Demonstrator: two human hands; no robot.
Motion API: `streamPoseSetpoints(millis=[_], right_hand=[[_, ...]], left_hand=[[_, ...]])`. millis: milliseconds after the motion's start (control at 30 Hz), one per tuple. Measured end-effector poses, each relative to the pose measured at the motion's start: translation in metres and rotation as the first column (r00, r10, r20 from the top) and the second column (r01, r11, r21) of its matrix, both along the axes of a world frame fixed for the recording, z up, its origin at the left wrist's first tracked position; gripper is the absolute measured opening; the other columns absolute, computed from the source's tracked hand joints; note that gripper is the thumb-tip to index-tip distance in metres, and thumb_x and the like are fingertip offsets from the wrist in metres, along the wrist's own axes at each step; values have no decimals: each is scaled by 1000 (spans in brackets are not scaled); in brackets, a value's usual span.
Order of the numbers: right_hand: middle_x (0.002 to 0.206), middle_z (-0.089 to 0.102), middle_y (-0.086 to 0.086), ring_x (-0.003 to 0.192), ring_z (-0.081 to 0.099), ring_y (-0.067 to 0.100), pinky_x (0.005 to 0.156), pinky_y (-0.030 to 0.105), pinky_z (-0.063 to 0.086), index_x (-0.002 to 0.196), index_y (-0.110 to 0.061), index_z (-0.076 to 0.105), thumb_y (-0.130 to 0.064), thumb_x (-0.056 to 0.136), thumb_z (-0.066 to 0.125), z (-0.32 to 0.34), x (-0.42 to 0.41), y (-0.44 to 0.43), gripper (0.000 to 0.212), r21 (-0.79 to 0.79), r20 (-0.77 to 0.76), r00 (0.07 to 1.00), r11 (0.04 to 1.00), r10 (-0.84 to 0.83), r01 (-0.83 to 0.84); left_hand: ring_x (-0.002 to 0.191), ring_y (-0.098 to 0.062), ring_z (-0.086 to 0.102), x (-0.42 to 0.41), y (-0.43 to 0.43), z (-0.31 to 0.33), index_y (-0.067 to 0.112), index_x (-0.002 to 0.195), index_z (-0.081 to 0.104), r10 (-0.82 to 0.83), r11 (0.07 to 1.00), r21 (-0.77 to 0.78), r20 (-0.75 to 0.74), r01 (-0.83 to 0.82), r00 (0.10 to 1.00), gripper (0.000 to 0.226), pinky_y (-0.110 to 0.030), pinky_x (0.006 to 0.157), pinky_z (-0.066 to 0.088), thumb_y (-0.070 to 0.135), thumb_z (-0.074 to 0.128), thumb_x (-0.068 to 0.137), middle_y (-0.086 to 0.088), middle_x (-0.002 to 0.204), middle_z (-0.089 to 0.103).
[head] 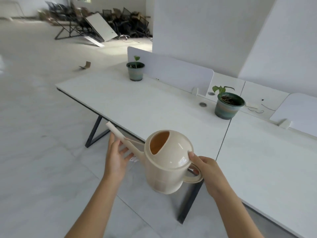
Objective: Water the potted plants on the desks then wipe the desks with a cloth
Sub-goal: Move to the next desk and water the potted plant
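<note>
I hold a cream plastic watering can [169,162] in the air just in front of the white desk's [130,100] near edge. My right hand [205,170] grips its handle, thumb resting on the lid. My left hand [116,155] supports the long spout from below, fingers spread; the spout points left and away from me. Two potted plants stand on the desk: a small sprout in a green pot [135,70] at the far end beside a divider, and a nearer green pot [229,104] with a few leaves at the seam between desks. No cloth is visible.
A second white desk [267,162] adjoins on the right. White divider panels [173,73] run along the back edge. Black desk legs [94,133] stand below. A cable [257,110] lies behind the nearer pot. Stacked chairs and boards [103,23] fill the far corner.
</note>
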State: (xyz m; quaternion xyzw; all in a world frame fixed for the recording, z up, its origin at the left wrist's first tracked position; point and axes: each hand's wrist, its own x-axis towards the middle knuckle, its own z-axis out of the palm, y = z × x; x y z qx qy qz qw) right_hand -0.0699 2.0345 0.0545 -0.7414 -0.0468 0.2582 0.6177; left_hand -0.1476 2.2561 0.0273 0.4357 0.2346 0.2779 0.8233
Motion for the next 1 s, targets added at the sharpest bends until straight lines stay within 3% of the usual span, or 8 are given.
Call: streamPoseSetpoints(millis=[67,200,333,433,633,800,1000], right_hand=[[51,59,-10,62,55,8,67,25,37,72,-4,54,-59,56,60,2,-10,24,57,-9,11,999,999,31,-31],[45,56,-13,63,50,10,69,26,36,73,-5,53,-46,74,62,-3,-25,77,41,24,39,999,999,35,-36],[47,62,-14,61,55,4,72,24,39,67,-3,56,-37,80,61,-4,-46,141,37,23,33,997,997,69,-70],[56,68,-12,59,60,0,71,24,41,66,-10,68,-34,82,60,-8,-60,187,30,43,17,995,994,95,-96],[52,66,-10,54,61,-5,74,27,41,80,4,65,-36,80,60,-9,-76,260,40,32,7,989,988,150,-150],[50,65,-11,51,60,-5,72,27,39,66,-3,63,-33,81,60,-16,-66,305,34,9,-2,988,988,156,-156],[58,68,-6,64,63,5,78,30,43,86,13,65,-34,81,61,-27,-13,360,47,-13,10,987,987,163,-163]], left_hand=[[95,-19,57,-14,22,3,37,140,31,29,1000,-4,1,-29,1000,45,-37,77,48,27,36,97,-1,101,57],[99,-21,57,-41,72,4,38,133,37,64,998,-3,-12,-64,998,37,-38,78,48,29,37,97,-1,103,58],[106,-25,55,-73,133,3,34,142,30,98,995,-20,-23,-99,995,47,-40,79,49,26,39,96,-5,111,56],[114,-29,53,-90,178,0,34,143,26,103,995,-4,-34,-104,994,48,-44,88,47,27,37,97,-10,124,51],[122,-33,49,-115,247,-4,35,143,25,152,987,-38,-59,-154,987,48,-48,94,44,28,38,97,-11,133,49],[120,-31,48,-107,288,-11,34,144,25,156,986,-46,-101,-161,983,48,-48,92,43,30,36,97,-12,142,43],[118,-31,52,-66,340,-13,34,144,25,157,985,-54,-120,-164,980,49,-47,91,45,28,38,97,-12,133,50]])
